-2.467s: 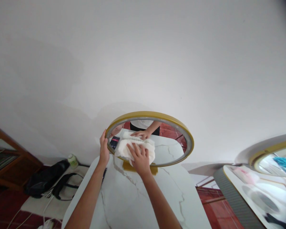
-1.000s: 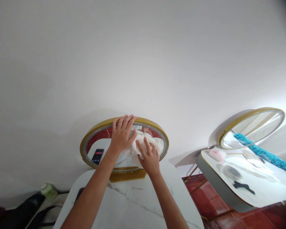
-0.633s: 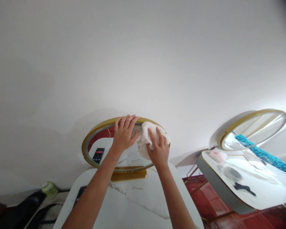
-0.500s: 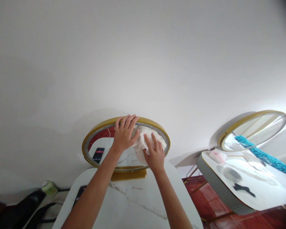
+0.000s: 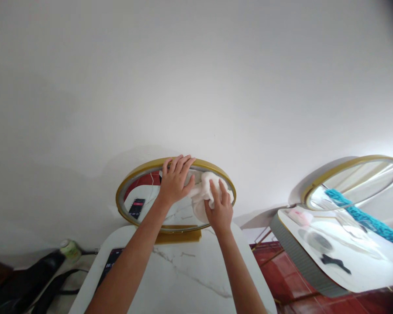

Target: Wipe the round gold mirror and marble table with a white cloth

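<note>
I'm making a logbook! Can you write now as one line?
left hand: on gold frame | right hand: on white cloth, against mirror | phone: on table

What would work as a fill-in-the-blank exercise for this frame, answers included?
1. The left hand rests on the frame of the nearer ____.
2. The cloth under the right hand is ____.
3. The phone on the table is partly hidden by the ____ forearm.
4. The floor tiles are ____.

Missing words: mirror; white; left; red.
</note>
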A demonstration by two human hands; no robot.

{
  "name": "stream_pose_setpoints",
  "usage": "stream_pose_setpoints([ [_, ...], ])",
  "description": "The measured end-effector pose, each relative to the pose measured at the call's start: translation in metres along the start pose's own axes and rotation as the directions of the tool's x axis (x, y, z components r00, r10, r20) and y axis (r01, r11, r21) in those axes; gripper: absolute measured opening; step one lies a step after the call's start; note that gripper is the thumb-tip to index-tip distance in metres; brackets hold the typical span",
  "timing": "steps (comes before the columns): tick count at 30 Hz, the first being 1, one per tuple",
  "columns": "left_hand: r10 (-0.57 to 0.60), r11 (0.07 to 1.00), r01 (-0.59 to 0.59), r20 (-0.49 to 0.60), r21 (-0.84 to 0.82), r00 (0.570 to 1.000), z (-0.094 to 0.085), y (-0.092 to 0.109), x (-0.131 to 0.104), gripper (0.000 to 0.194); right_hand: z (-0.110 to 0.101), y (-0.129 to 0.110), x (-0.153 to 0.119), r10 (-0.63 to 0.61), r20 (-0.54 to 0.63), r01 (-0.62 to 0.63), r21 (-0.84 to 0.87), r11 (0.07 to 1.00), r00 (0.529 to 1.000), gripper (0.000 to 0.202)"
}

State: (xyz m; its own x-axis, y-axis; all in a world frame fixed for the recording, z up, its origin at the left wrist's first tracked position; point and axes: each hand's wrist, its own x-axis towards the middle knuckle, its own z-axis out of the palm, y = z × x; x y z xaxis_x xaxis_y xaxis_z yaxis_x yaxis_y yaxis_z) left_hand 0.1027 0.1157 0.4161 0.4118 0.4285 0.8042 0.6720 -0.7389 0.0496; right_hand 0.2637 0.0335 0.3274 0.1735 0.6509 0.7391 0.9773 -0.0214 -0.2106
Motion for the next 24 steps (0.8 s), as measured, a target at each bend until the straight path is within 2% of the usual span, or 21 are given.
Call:
stream_pose_setpoints([
  [7, -0.003, 1.0, 0.003, 0.002, 0.002, 1.0, 0.0, 0.0, 0.0, 0.05, 0.035, 0.008, -0.052, 0.019, 0.088, -0.022, 0.029, 0.999, 0.996, 0.062],
  [10, -0.01, 1.0, 0.01, 0.006, -0.002, 1.0, -0.001, 0.001, 0.001, 0.05, 0.039, 0.01, -0.065, 0.014, 0.127, -0.014, 0.003, 1.0, 0.992, 0.061],
  [13, -0.028, 1.0, 0.028, -0.009, 0.001, 1.0, -0.001, 0.003, 0.001, 0.048, 0.031, 0.011, -0.058, 0.017, 0.102, -0.017, -0.003, 1.0, 0.995, 0.061],
  [19, -0.061, 0.998, 0.061, -0.044, 0.008, 0.997, 0.002, 0.009, 0.001, 0.045, 0.002, 0.008, -0.014, 0.086, -0.058, -0.083, 0.046, 0.995, 0.995, 0.058],
  [22, -0.068, 0.998, 0.068, -0.045, 0.008, 0.997, 0.003, 0.009, 0.001, 0.045, -0.004, 0.006, -0.005, 0.108, -0.069, -0.103, 0.067, 0.992, 0.992, 0.056],
  [24, -0.075, 0.997, 0.076, -0.047, 0.007, 0.996, 0.004, 0.009, 0.002, 0.045, 0.0, 0.008, -0.01, 0.104, -0.04, -0.101, 0.083, 0.991, 0.994, 0.056],
])
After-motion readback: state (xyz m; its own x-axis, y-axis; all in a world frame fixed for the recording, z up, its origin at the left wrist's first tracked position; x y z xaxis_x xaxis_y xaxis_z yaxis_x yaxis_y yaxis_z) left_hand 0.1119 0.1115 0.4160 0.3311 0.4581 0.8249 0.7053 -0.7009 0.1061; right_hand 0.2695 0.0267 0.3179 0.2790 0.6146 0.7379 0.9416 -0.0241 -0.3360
